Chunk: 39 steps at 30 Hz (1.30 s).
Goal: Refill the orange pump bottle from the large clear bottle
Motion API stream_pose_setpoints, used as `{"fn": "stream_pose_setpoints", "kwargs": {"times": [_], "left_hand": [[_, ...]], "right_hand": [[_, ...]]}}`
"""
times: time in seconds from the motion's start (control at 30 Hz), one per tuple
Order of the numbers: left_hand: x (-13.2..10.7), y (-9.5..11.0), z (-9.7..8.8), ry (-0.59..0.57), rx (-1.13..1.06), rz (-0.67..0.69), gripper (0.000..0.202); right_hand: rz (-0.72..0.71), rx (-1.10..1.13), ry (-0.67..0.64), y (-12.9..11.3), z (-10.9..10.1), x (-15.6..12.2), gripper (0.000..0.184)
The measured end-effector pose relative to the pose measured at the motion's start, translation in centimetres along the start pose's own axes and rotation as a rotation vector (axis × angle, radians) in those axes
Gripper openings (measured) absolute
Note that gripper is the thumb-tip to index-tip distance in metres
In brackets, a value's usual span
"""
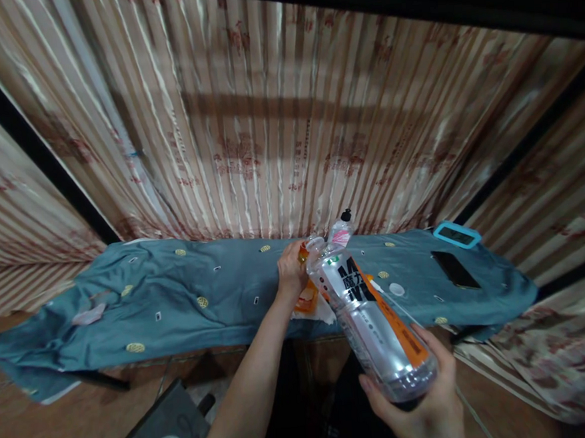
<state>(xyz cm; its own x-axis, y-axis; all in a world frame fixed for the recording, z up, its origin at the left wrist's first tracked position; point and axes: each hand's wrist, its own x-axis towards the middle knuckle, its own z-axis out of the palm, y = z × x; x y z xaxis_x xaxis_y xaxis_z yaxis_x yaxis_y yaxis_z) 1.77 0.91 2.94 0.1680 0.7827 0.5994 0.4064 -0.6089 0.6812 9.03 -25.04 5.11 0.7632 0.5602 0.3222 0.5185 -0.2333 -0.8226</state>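
Note:
My right hand point(425, 396) is wrapped round the base of a large clear plastic drink bottle point(367, 320) with a silver, black and orange label. The bottle is tilted, its neck pointing up and left. Close by its mouth, my left hand point(292, 270) is closed on a small orange-amber thing point(303, 252), mostly covered by the fingers. Behind the bottle's neck stands a small clear bottle with a black top point(342, 229). Below my left hand, an orange packet point(307, 299) lies on a white tissue point(324, 313), partly hidden by the bottle.
A blue-green cloth point(237, 283) covers the narrow table. On its right are a white disc point(396, 290), a black phone point(455, 270) and a blue-framed device point(456, 234). A crumpled pale scrap point(89, 315) lies left. Patterned curtains point(266, 127) hang behind; a dark box point(161, 428) sits below.

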Motion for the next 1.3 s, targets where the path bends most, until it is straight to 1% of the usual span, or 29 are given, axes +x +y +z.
{"fn": "stream_pose_setpoints", "kwargs": {"times": [0.3,0.43,0.63,0.8,1.0,1.2,1.3], "left_hand": [[0.07,-0.01,0.19,-0.001,0.029,-0.013,0.013],[0.04,-0.27,0.29,-0.001,0.031,0.01,0.013],[0.0,-0.48,0.32,0.003,0.033,0.028,0.013],[0.11,-0.55,0.4,0.007,0.031,0.027,0.015],[0.02,-0.41,0.46,0.014,0.029,0.02,0.014],[-0.1,-0.35,0.45,0.017,0.02,0.023,0.015],[-0.19,-0.45,0.44,0.019,0.025,0.036,0.014]], "right_hand": [[-0.041,0.003,0.002,0.34,-0.01,0.16,0.094],[-0.076,0.0,-0.003,0.38,-0.06,0.14,0.094],[-0.033,0.007,-0.022,0.13,-0.2,-0.03,0.092],[-0.041,0.01,-0.025,0.15,-0.13,-0.01,0.094],[-0.032,-0.005,0.0,0.15,-0.03,-0.04,0.095],[-0.086,-0.034,0.019,0.22,-0.04,-0.05,0.099],[-0.081,-0.057,0.037,0.2,-0.01,-0.05,0.099]]}}
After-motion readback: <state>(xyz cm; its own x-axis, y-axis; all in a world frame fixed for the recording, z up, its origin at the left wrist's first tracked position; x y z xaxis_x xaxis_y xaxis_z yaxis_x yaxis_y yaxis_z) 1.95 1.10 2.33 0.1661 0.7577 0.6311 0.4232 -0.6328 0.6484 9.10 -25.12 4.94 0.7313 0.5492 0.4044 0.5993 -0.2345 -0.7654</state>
